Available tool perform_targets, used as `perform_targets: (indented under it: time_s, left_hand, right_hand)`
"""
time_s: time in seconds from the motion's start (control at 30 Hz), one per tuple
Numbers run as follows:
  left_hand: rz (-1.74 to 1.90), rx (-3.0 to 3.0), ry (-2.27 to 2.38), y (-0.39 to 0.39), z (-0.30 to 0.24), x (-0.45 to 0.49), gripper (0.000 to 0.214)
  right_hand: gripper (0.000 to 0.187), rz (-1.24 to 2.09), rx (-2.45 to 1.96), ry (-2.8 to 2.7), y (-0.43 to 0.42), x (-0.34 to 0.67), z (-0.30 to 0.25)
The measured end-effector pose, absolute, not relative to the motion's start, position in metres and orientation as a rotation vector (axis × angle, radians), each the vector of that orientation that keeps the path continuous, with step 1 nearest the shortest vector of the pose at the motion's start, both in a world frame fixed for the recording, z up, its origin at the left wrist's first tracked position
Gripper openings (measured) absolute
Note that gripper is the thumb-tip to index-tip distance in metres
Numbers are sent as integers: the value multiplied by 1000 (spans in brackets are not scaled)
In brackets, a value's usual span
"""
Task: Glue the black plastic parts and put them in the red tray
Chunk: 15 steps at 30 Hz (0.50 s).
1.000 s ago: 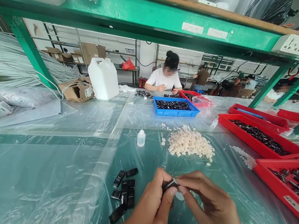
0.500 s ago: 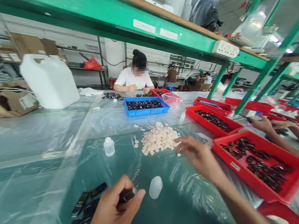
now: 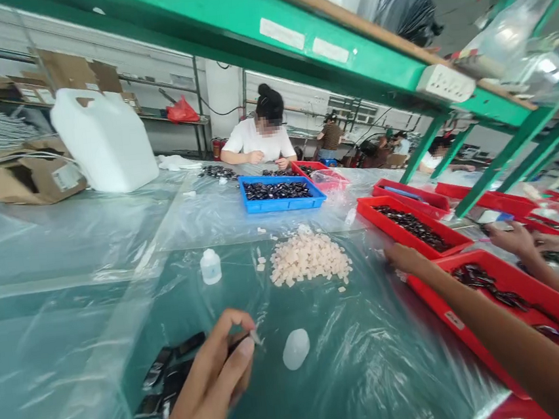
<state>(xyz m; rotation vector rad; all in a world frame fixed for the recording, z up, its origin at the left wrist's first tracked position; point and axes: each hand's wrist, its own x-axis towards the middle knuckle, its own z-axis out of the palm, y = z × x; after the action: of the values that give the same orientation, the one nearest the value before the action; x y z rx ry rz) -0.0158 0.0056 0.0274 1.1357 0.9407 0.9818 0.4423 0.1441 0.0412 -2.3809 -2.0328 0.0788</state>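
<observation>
My left hand is closed in a pinch at the front, holding a dark piece with a small pale tip; fingers cover most of it. Beside its wrist lie several black glossy pieces. My right hand is at the far left corner of the near red bin, its fingers blurred and partly hidden. To its left is a heap of small cream-coloured pieces. A translucent oval container rests right of my left hand, and a small white bottle stands farther back.
Clear plastic sheeting covers the green table. A blue bin and another red bin hold black pieces. A large white jug stands back left. A green shelf beam crosses above. Co-workers sit opposite and at right.
My right hand has moved from the edge of the cream heap rightward to the red bin's corner. My left hand has turned slightly, still gripping its piece. The view has shifted a little.
</observation>
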Motion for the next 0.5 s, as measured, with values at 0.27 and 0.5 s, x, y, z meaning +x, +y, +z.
perform_targets:
  time_s: [0.27, 0.5]
  left_hand:
    - [990, 994, 741, 19, 13, -21, 7]
    - [941, 995, 697, 13, 18, -22, 7]
  right_hand:
    - [23, 107, -2268, -2107, 155, 456, 19]
    - [19, 40, -2056, -1996, 149, 443, 25]
